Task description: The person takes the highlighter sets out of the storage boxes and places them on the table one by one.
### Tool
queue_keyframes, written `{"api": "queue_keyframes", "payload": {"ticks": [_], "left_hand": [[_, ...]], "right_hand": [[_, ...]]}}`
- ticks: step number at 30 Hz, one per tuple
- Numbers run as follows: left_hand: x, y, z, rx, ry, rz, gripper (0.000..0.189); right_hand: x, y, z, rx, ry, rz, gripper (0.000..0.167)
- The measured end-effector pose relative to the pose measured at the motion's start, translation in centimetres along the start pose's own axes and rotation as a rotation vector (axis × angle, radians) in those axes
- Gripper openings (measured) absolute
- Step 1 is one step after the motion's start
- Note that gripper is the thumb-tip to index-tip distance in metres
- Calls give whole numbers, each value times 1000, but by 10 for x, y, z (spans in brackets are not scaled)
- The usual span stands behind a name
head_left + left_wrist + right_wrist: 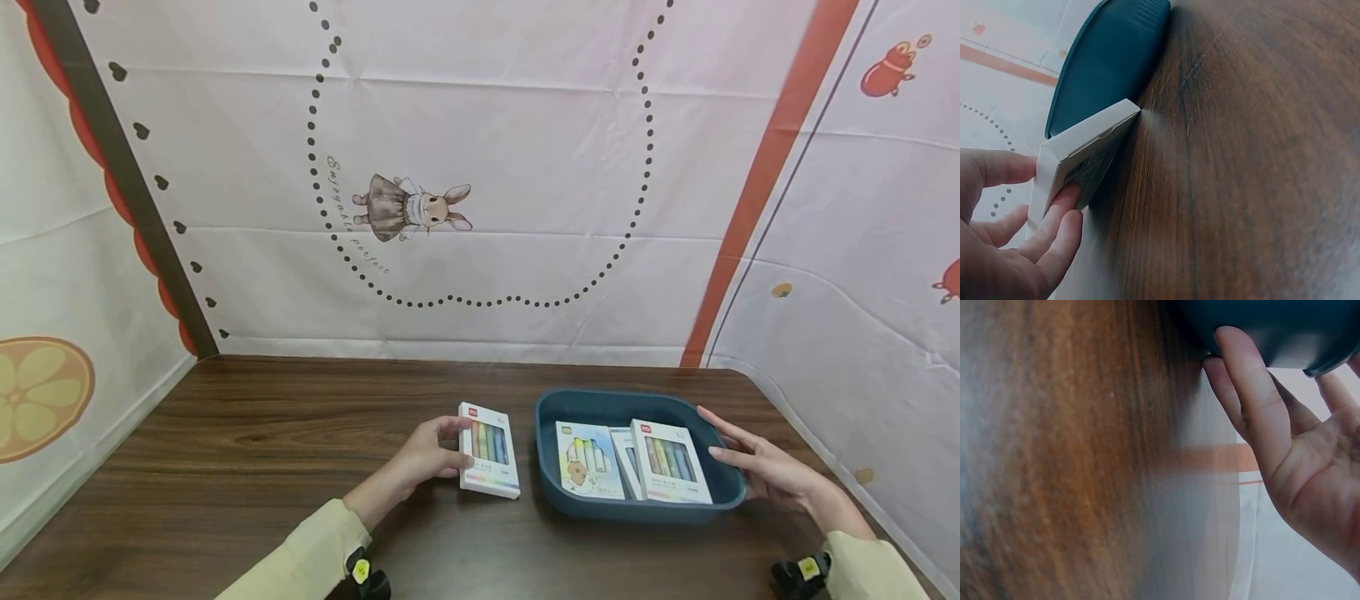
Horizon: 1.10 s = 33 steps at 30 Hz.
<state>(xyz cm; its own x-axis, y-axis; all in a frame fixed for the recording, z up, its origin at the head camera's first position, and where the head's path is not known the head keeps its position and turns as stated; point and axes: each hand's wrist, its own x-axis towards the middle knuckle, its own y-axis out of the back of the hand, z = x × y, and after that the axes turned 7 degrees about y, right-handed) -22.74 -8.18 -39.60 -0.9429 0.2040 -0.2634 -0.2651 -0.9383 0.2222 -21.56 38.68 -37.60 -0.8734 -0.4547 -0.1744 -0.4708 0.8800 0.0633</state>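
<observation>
Here, the right hand (pixel 776 477) grips a bin (pixel 637 510) holding 3 boxes (pixel 671 462), while the left hand (pixel 423 454) pinches 1 carton (pixel 491 454).

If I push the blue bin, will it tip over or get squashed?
The bin probably won't tip easily, because it looks low and wide on the table. It seems fairly stiff, since its walls keep a smooth shape. The boxes inside might shift, as they lie tilted rather than packed tightly.
</observation>
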Motion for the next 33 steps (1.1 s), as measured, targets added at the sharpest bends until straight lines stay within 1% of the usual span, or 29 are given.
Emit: {"api": "queue_keyframes", "payload": {"ticks": [3,8,10,11,14,18,24,26,33], "left_hand": [[-1,0,0,53,-15,9,55],[-2,-1,0,234,-54,62,52],[-3,-1,0,288,-70,81,51],[-3,0,0,301,-80,87,51],[-4,1,-1,295,-95,79,51],[-4,2,-2,287,-102,67,52],[-4,2,-2,362,-139,112,53],[-5,2,0,374,-144,124,53],[-6,2,2,347,-140,130,53]], "right_hand": [[0,0,0,3,1,0,51],[-1,3,1,30,11,-23,51],[-1,3,1,47,16,-36,51],[-1,3,1,54,18,-43,51],[-1,3,1,63,20,-52,51],[-1,2,0,49,19,-47,51],[-1,2,-1,35,15,-34,50],[-1,2,0,35,17,-36,50],[-1,2,0,31,15,-33,51]]}}
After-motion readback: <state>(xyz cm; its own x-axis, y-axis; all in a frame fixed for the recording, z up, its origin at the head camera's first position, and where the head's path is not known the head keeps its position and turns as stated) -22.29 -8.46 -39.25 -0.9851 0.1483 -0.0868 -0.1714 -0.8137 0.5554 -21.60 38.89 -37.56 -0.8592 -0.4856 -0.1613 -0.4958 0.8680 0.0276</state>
